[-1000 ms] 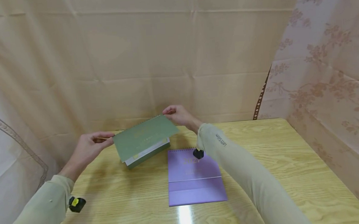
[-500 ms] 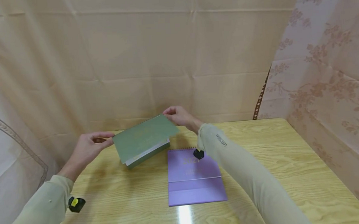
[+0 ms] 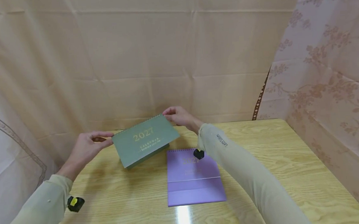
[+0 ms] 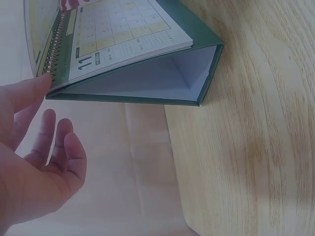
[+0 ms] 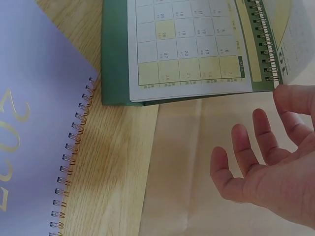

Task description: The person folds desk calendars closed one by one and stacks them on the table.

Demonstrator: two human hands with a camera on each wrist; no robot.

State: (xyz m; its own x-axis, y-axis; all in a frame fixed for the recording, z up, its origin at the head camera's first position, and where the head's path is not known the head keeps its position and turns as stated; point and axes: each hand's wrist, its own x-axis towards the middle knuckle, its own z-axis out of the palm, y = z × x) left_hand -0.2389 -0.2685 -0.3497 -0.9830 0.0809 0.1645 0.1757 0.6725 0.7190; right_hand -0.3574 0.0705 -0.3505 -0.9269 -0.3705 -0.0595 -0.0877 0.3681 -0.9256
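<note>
A green desk calendar (image 3: 145, 139) with a wire-coil top stands tilted at the back left of the table, its cover reading 2027. My left hand (image 3: 87, 147) pinches its left top corner beside the coil. At the opposite top corner, my right hand (image 3: 181, 118) pinches with thumb and index finger. The left wrist view shows printed month pages (image 4: 128, 29) under raised leaves, and the stand's hollow triangular base (image 4: 162, 78). Other fingers of both hands are loosely bent below the corners. A purple desk calendar (image 3: 195, 190) lies at the middle, partly overlapped by my right sleeve.
The wooden table (image 3: 292, 173) ends at a beige curtain (image 3: 140, 60) behind. A flower-patterned cloth (image 3: 333, 77) hangs along the right side, and a white cloth (image 3: 11, 161) hangs at the left.
The green calendar's cover has come down lower, covering the white page edges seen below it earlier, and its gold lettering now shows clearly. Both hands stay at the top corners.
</note>
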